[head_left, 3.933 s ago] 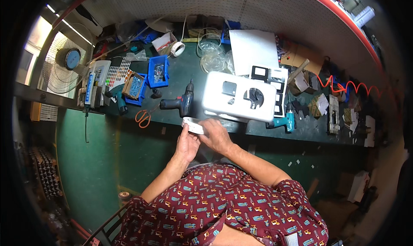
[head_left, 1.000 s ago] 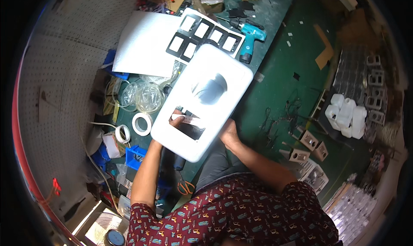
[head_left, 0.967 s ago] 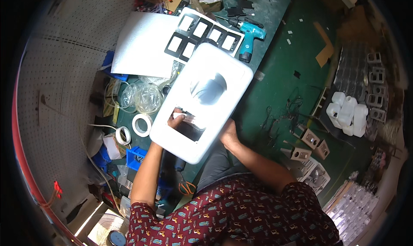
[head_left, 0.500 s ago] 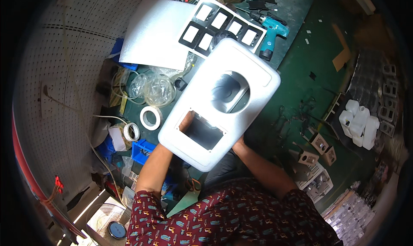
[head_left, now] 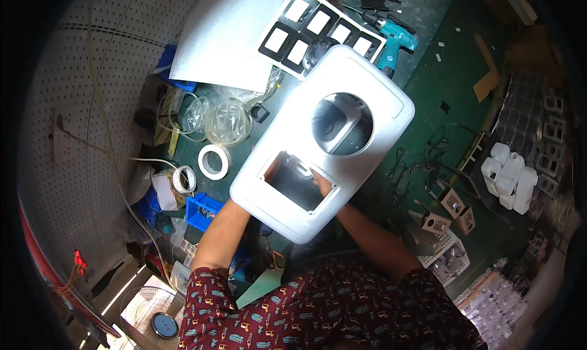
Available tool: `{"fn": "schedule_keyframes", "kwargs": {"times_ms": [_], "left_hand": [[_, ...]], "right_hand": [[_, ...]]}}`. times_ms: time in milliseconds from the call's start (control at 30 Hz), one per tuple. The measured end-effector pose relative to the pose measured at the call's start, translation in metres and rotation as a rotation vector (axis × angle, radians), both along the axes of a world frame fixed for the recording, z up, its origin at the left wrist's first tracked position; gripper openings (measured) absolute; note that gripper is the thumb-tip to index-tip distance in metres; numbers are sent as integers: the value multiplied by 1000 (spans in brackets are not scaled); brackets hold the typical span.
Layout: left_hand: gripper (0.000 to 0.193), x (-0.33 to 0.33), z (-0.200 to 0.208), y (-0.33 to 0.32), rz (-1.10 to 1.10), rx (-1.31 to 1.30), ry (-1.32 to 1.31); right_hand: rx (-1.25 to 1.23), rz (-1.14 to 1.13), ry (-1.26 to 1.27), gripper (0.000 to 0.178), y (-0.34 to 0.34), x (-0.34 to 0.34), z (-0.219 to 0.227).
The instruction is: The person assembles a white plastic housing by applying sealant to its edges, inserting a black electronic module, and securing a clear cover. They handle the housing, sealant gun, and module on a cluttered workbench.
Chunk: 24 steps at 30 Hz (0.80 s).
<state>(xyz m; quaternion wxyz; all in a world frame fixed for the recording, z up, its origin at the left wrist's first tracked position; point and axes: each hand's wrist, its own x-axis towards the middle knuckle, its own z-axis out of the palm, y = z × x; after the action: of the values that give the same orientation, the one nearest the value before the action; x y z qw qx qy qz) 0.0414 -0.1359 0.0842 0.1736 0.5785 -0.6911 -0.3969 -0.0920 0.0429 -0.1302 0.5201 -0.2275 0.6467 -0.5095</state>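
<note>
A white, round-cornered housing (head_left: 361,166) is held up tilted over the bench, with a round hole in its upper half and a rectangular cutout below. Both of my arms reach in beneath it and bear it from underneath. Through the cutout's left side a strip of my left hand (head_left: 273,167) shows; its fingers are hidden. On the cutout's right side, fingers of my right hand (head_left: 321,183) show behind the panel, partly covered. A black round part (head_left: 318,49) peeks out beyond the housing's far edge.
Beyond lie a sheet of black-framed panels (head_left: 296,10), a white foam sheet (head_left: 226,41) and a teal cordless drill (head_left: 397,41). Leftward are clear tubing (head_left: 228,122), a tape roll (head_left: 202,161) and a blue bin (head_left: 192,212). White bottles (head_left: 510,172) and beige brackets (head_left: 451,204) lie right.
The housing has shifted slightly to the right in my hands. My right hand's fingers now show inside the rectangular cutout, where they were hidden before.
</note>
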Motion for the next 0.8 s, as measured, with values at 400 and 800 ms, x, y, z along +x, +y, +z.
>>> {"fn": "schedule_keyframes", "kwargs": {"times_ms": [400, 800], "left_hand": [[23, -13, 2, -4, 35, 58, -66], [21, 8, -24, 7, -220, -232, -312]], "right_hand": [[-191, -190, 48, 30, -11, 3, 22], [-141, -339, -298, 27, 5, 24, -43]]}}
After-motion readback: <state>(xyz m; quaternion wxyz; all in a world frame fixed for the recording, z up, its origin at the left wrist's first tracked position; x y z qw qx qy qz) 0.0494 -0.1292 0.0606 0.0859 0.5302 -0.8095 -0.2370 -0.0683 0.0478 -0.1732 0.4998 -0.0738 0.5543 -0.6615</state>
